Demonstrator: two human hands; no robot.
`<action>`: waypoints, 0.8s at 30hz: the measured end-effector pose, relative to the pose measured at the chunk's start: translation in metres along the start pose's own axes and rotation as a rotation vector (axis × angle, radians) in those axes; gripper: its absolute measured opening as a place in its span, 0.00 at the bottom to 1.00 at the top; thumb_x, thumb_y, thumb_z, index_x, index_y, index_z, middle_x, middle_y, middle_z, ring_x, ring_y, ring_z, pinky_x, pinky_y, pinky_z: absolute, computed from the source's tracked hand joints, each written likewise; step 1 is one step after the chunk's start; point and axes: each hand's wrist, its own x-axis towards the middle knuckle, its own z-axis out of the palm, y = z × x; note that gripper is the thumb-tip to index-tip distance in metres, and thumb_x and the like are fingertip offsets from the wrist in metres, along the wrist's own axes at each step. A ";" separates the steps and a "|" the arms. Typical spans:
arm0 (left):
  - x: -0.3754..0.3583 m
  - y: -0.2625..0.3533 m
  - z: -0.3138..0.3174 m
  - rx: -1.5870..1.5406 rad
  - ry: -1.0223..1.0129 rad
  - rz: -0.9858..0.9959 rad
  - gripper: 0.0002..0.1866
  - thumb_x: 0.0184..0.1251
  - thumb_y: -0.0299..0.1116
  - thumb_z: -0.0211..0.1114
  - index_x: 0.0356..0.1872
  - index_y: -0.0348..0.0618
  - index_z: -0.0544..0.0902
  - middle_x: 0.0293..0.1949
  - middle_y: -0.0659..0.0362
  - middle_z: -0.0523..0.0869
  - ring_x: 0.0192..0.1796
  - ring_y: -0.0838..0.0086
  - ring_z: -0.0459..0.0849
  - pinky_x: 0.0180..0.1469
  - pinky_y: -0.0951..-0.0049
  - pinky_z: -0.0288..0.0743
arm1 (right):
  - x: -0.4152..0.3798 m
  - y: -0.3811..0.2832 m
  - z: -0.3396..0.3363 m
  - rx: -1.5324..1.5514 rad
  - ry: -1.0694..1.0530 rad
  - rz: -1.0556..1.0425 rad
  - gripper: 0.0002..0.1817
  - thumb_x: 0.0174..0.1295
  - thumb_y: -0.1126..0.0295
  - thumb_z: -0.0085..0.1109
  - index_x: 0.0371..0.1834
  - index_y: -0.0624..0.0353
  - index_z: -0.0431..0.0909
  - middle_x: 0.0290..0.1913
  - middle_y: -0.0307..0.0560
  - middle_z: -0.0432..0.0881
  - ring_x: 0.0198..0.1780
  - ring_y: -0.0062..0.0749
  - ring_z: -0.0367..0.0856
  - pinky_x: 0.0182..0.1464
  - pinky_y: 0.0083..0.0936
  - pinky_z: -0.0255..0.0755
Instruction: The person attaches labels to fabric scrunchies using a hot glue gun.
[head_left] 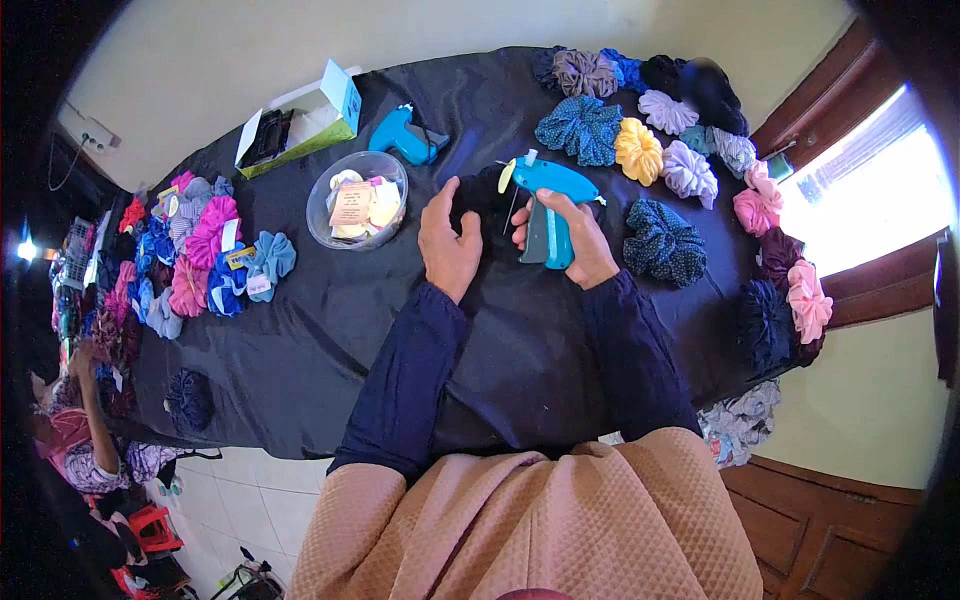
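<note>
My right hand (580, 238) is wrapped round the handle of a teal tagging gun (562, 180). A small pale yellow tag (506, 178) hangs at the gun's front end, beside its needle. My left hand (450, 243) rests at the left edge of a black scrunchie (480, 198), which is hard to tell from the black cloth. Its thumb and fingers are apart, and whether the fingertips touch the scrunchie is unclear. A second teal gun (404, 136) lies behind my left hand. To the left, a clear round tub (400, 215) holds paper tags.
Untagged-looking scrunchies (662, 243) in several colours lie at the right. Tagged scrunchies (210, 230) are heaped at the left, with a dark one (188, 400) nearer the edge. An open box (335, 112) stands at the back. Another person (85, 430) is at the far left.
</note>
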 end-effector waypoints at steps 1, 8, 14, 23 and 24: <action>-0.001 0.001 0.000 0.027 -0.010 -0.041 0.24 0.60 0.28 0.62 0.59 0.37 0.75 0.54 0.46 0.81 0.56 0.53 0.79 0.59 0.60 0.71 | 0.000 0.000 -0.001 0.000 -0.001 0.000 0.21 0.64 0.56 0.60 0.46 0.66 0.75 0.35 0.52 0.84 0.31 0.36 0.86 0.33 0.31 0.83; -0.001 0.003 0.000 0.000 0.026 -0.148 0.19 0.59 0.31 0.66 0.52 0.37 0.81 0.48 0.47 0.84 0.51 0.55 0.82 0.56 0.62 0.74 | 0.004 -0.005 -0.012 0.028 0.019 -0.060 0.19 0.64 0.54 0.58 0.39 0.63 0.75 0.35 0.53 0.83 0.31 0.35 0.86 0.34 0.31 0.83; 0.001 0.009 -0.002 -0.118 0.152 -0.252 0.15 0.58 0.30 0.69 0.46 0.36 0.84 0.42 0.50 0.86 0.46 0.63 0.85 0.51 0.67 0.76 | -0.002 -0.008 -0.004 -0.073 -0.036 -0.032 0.20 0.64 0.55 0.59 0.43 0.64 0.75 0.35 0.52 0.83 0.30 0.34 0.86 0.33 0.29 0.82; 0.002 0.016 -0.006 -0.082 0.221 -0.075 0.12 0.57 0.27 0.70 0.41 0.35 0.83 0.40 0.54 0.85 0.44 0.65 0.84 0.52 0.68 0.75 | -0.008 -0.002 0.004 -0.170 -0.106 0.011 0.21 0.64 0.61 0.62 0.53 0.63 0.74 0.34 0.49 0.84 0.30 0.32 0.85 0.32 0.28 0.80; 0.003 0.014 -0.005 -0.081 0.220 -0.075 0.12 0.57 0.27 0.70 0.41 0.35 0.83 0.40 0.54 0.85 0.44 0.65 0.84 0.52 0.68 0.75 | -0.008 -0.002 0.005 -0.177 -0.105 0.012 0.21 0.63 0.60 0.63 0.54 0.63 0.74 0.35 0.48 0.83 0.31 0.32 0.85 0.33 0.28 0.80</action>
